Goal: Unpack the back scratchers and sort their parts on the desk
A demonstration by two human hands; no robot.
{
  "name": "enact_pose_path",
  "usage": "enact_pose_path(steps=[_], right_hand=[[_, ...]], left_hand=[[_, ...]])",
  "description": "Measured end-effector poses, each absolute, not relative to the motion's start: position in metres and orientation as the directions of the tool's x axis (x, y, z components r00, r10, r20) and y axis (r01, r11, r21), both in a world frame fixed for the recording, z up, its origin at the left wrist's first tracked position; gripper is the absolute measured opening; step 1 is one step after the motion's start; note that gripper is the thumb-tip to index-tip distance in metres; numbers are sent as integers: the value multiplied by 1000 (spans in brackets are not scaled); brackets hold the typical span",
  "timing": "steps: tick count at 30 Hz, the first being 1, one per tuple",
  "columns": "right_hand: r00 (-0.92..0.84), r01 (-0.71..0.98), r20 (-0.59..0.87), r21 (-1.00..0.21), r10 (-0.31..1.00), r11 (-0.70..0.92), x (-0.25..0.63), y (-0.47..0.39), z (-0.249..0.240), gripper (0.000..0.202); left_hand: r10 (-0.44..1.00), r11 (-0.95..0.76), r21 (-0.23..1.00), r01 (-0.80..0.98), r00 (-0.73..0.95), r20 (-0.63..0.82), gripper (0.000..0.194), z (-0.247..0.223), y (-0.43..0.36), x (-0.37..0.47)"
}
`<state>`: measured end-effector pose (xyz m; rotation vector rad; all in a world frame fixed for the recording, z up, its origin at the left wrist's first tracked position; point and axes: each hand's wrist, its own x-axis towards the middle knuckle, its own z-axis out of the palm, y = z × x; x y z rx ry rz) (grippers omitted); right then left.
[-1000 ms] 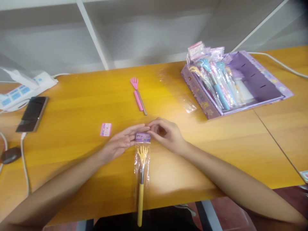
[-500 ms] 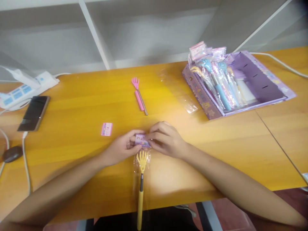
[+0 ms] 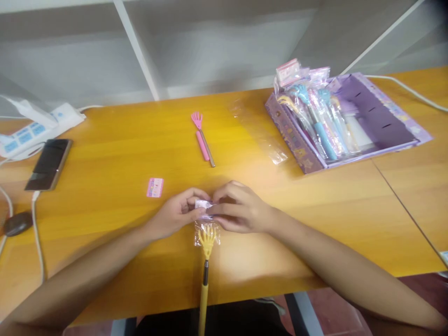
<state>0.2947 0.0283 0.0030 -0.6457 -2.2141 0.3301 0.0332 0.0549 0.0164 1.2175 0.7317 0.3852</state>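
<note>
Between my hands is a small purple printed card (image 3: 202,204) at the top of a clear plastic bag (image 3: 214,237). My left hand (image 3: 182,209) pinches the card's left side, thumb in front. The fingers of my right hand (image 3: 240,207) close on its right side and partly cover it. Inside the bag lies a yellow back scratcher (image 3: 207,242) with a hand-shaped head, its handle running down past the table edge toward me. A pink card (image 3: 155,187) rests on the table to the left. Beyond my hands lies a pink back scratcher (image 3: 202,142).
At the back right a purple display box (image 3: 381,119) holds several bagged back scratchers (image 3: 324,121). An unfilled clear bag (image 3: 259,135) lies beside it. On the left are a phone (image 3: 49,164), a power strip (image 3: 44,128), a black mouse-like object (image 3: 18,224) and white cables.
The purple card and the bagged yellow back scratcher have shifted slightly toward me. My right fingers now reach further across the card and cover more of it.
</note>
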Motion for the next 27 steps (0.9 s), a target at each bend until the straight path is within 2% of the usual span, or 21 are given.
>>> enact_pose_path(steps=[6,10,12,15,17,24,27], right_hand=[[-623,343,597,-373,506,862,300,31,7,31],[-690,339,539,-349,483,874,301,32,13,21],[-662,376,487,-442,569,815,300,30,16,17],[-579,417,382,-620,720,664,296,26,20,24],[-568,405,365,-656,737,637,295,24,20,28],[-570,400,446,-583,690,707,293,25,16,35],[-603,391,516,-474,609,789,294,26,14,36]], left_hand=[[624,349,930,112,713,-320,34,16,55,34],[643,342,934,102,699,-312,36,14,54,33],[642,341,934,104,700,-312,37,14,53,33],[629,362,927,95,709,-318,39,13,53,33],[616,379,922,84,721,-319,40,13,53,33],[606,369,926,81,734,-306,39,13,53,33],[603,364,928,80,739,-300,38,13,54,31]])
